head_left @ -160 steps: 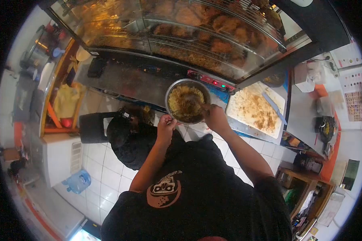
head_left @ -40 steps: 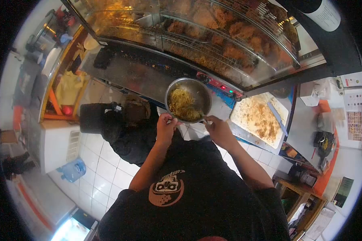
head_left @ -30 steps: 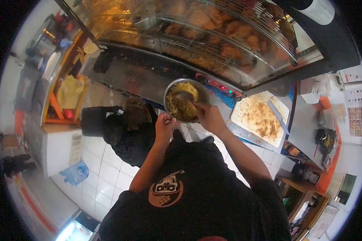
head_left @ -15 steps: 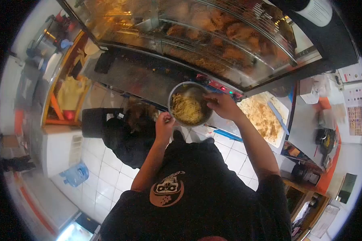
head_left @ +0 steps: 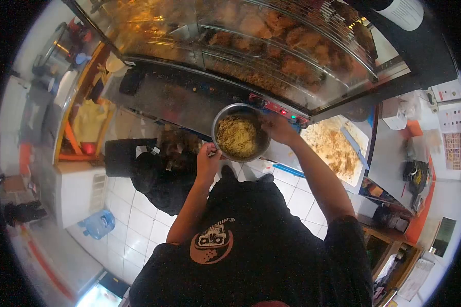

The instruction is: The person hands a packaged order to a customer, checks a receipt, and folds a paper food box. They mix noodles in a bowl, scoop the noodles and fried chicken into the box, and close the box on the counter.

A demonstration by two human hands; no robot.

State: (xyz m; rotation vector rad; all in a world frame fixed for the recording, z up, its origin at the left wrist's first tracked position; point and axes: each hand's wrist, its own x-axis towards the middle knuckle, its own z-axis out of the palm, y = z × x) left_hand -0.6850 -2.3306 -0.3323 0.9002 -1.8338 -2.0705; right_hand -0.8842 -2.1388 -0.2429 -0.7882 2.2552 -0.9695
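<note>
A jug [head_left: 100, 224] is on the tiled floor [head_left: 142, 211]. The desk [head_left: 176, 108] runs behind the left hand [head_left: 207, 159], whose grip is closed on the near-left rim of the bowl [head_left: 230, 108]. The bowl, at the desk's front edge, contains yellowish food [head_left: 237, 137]. The right hand [head_left: 278, 128] is blurred at the bowl's right rim; its grip cannot be determined. Farther right, a knife [head_left: 354, 147] lies across the crumb-strewn tray [head_left: 362, 141].
</note>
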